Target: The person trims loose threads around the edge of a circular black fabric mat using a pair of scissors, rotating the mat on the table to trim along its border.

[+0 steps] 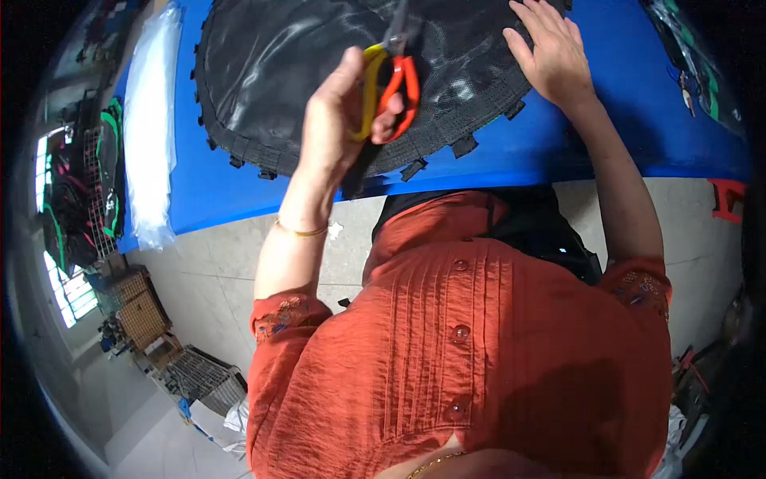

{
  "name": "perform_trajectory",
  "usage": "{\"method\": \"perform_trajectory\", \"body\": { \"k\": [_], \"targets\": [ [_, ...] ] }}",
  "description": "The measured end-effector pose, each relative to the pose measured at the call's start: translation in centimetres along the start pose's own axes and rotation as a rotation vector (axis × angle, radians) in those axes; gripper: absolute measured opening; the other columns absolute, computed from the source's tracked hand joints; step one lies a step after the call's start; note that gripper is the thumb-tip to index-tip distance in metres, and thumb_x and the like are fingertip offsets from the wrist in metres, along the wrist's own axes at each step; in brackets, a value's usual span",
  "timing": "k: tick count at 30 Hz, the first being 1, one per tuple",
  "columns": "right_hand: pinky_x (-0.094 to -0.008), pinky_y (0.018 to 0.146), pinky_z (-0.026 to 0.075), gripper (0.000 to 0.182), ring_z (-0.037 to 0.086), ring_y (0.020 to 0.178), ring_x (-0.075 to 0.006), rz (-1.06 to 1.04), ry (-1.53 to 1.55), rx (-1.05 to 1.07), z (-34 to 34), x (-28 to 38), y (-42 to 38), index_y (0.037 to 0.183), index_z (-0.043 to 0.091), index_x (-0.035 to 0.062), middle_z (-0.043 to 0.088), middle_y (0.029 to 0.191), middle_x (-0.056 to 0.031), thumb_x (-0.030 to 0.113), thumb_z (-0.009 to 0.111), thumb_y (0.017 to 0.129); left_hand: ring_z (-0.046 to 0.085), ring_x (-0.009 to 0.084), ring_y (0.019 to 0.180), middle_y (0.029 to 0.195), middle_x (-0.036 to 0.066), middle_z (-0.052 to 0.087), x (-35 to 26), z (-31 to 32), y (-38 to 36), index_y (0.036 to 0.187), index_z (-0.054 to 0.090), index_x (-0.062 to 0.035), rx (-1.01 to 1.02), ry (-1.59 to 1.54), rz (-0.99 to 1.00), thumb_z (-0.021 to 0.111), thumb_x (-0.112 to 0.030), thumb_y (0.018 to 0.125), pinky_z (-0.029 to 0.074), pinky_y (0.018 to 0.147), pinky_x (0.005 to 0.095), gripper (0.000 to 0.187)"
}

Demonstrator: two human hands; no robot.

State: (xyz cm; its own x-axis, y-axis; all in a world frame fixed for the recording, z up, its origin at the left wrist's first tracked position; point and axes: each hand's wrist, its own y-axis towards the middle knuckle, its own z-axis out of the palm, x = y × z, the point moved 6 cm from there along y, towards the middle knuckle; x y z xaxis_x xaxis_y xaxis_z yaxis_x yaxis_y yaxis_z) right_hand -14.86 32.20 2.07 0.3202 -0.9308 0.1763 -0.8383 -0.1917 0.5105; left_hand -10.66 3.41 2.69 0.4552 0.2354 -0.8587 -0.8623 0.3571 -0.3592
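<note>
A pair of scissors point(388, 88) with one yellow and one red handle is in my left hand point(339, 112), the fingers wrapped through and around the loops. Its blades point away from me and are partly blurred and cut off by the top edge. Beneath lies a round black mesh mat point(271, 88), with a stitched webbing rim and small black tabs around its edge. My right hand point(554, 60) rests palm down on the mat's right edge, fingers stretched out. The far side of the mat is out of view.
The mat lies on a blue table point(191, 191). A strip of clear plastic sheeting point(152, 128) hangs over its left end. Black-and-green items point(702, 64) lie at the right. Wire racks point(211, 379) stand on the floor at lower left, and a red object point(726, 199) is at the right.
</note>
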Motion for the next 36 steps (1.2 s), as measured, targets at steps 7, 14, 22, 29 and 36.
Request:
{"method": "perform_trajectory", "body": {
  "k": [7, 14, 22, 29, 36],
  "targets": [
    [-0.058, 0.123, 0.034, 0.052, 0.05, 0.145, -0.0423, 0.034, -0.005, 0.033, 0.0, -0.2, 0.1, 0.143, 0.062, 0.0012, 0.06, 0.15, -0.0238, 0.033, 0.067, 0.101, 0.052, 0.0164, 0.058, 0.085, 0.014, 0.066, 0.6, 6.2, 4.7, 0.131, 0.057, -0.0039, 0.124, 0.082, 0.081, 0.043, -0.057, 0.112, 0.042, 0.053, 0.0287, 0.058],
    [-0.0578, 0.122, 0.035, 0.051, 0.05, 0.145, -0.042, 0.025, 0.003, -0.002, -0.3, -0.2, -0.2, 0.142, 0.063, 0.0011, 0.06, 0.148, -0.0234, 0.031, 0.067, 0.101, 0.054, 0.0159, 0.057, 0.085, 0.014, 0.07, -0.4, 0.0, -0.5, 0.129, 0.06, -0.0096, 0.018, 0.068, -0.02, 0.045, -0.062, 0.109, 0.04, 0.051, 0.029, 0.058],
    [-0.0584, 0.122, 0.035, 0.05, 0.051, 0.145, -0.0413, 0.012, 0.005, -0.005, 0.0, -0.1, 0.0, 0.141, 0.063, 0.0019, 0.061, 0.148, -0.0228, 0.03, 0.069, 0.099, 0.051, 0.0151, 0.057, 0.082, 0.009, 0.069, 0.3, 3.2, 2.3, 0.128, 0.059, -0.0054, 0.1, 0.057, 0.057, 0.044, -0.061, 0.11, 0.041, 0.054, 0.0292, 0.061],
    [-0.0574, 0.122, 0.036, 0.05, 0.051, 0.145, -0.0409, 0.021, 0.006, 0.0, -0.2, -0.2, -0.2, 0.142, 0.063, 0.002, 0.061, 0.148, -0.0227, 0.029, 0.068, 0.1, 0.052, 0.015, 0.059, 0.082, 0.011, 0.068, 0.0, 4.7, 2.8, 0.129, 0.058, -0.005, 0.128, 0.082, 0.067, 0.045, -0.059, 0.111, 0.042, 0.055, 0.0292, 0.058],
    [-0.0563, 0.123, 0.035, 0.05, 0.05, 0.145, -0.0405, 0.018, -0.003, 0.01, -0.4, 0.0, -0.1, 0.142, 0.063, 0.0019, 0.06, 0.149, -0.0227, 0.028, 0.068, 0.1, 0.051, 0.0159, 0.058, 0.084, 0.011, 0.069, -0.6, -6.4, -6.3, 0.14, 0.058, -0.008, -0.204, -0.002, 0.017, 0.042, -0.064, 0.11, 0.037, 0.053, 0.0302, 0.066]
  ]
}}
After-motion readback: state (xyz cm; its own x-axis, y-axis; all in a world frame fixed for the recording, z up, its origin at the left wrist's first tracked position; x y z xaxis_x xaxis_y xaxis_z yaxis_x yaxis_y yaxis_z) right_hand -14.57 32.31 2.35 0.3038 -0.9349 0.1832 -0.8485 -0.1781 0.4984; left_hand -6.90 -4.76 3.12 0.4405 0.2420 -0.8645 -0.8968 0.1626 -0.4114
